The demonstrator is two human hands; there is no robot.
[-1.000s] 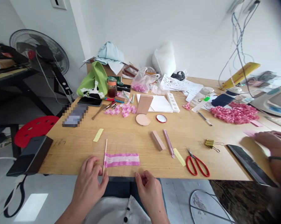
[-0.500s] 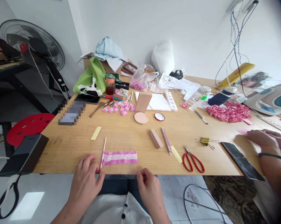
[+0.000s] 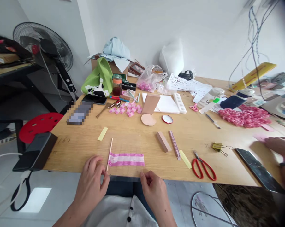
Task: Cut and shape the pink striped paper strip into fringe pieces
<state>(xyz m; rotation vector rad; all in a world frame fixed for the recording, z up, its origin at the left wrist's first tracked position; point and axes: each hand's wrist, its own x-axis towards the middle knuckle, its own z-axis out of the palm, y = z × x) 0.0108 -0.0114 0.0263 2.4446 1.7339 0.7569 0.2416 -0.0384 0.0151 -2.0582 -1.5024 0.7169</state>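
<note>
My left hand (image 3: 91,179) sits at the table's front edge, with its fingertips pinching the lower end of a thin bamboo stick (image 3: 109,154). A pink-and-white striped strip (image 3: 126,160) lies flat on the wooden table (image 3: 73,151), running from the stick to the right. My right hand (image 3: 155,190) is just below the strip, its fingertips bunched at the table edge. I cannot tell whether they hold something thin and clear. Far right, another person's hand (image 3: 279,149) rests near a pink paper piece (image 3: 259,137).
On the table lie red-handled scissors (image 3: 204,168), a brass binder clip (image 3: 217,146), a purple craft knife (image 3: 175,145), a wooden block (image 3: 163,142), yellow paper strips (image 3: 102,133) and a heap of pink pieces (image 3: 245,116). A dark tablet (image 3: 258,168) lies at the right edge.
The whole view has shifted slightly with my head. My hands, the stick and the strip keep their places at the table edge, and the other person's hand sits further right in the picture.
</note>
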